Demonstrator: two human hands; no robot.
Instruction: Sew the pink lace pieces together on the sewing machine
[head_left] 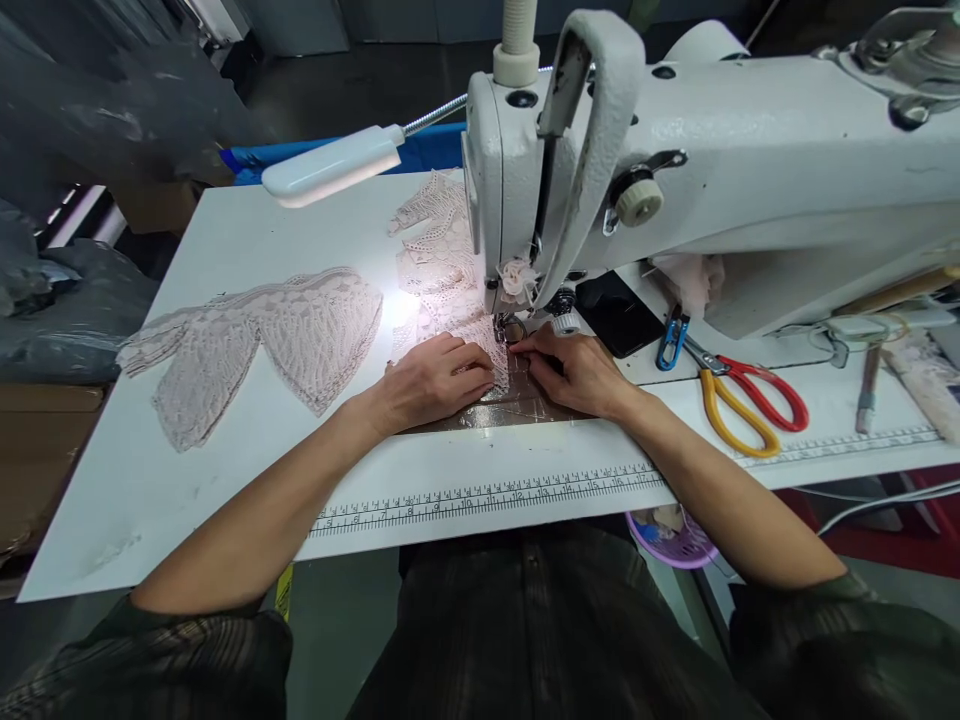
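Resting on the lace fabric, the left hand lies palm down, its fingers close together and a little bent; its thumb is hidden, so I cannot tell if it pinches anything. The right hand is on the other side of the fabric's near end, with its index finger stretched toward the presser foot and a narrow gap between this finger and the bent thumb. Whether its fingertips hold an edge of the cloth, I cannot tell. The lace fabric, pale pink, is on the white table, partly below the head of the sewing machine, and it reaches the presser foot. Well to the left of it, other lace pieces lie spread out, with pointed lower edges. A white lamp hangs above the table and makes a bright spot beside the fabric. Beyond the right hand there is a black flat object, and near it are the blue snips and the scissors, which have one red and one yellow handle. Along the near edge of the table runs a printed ruler.
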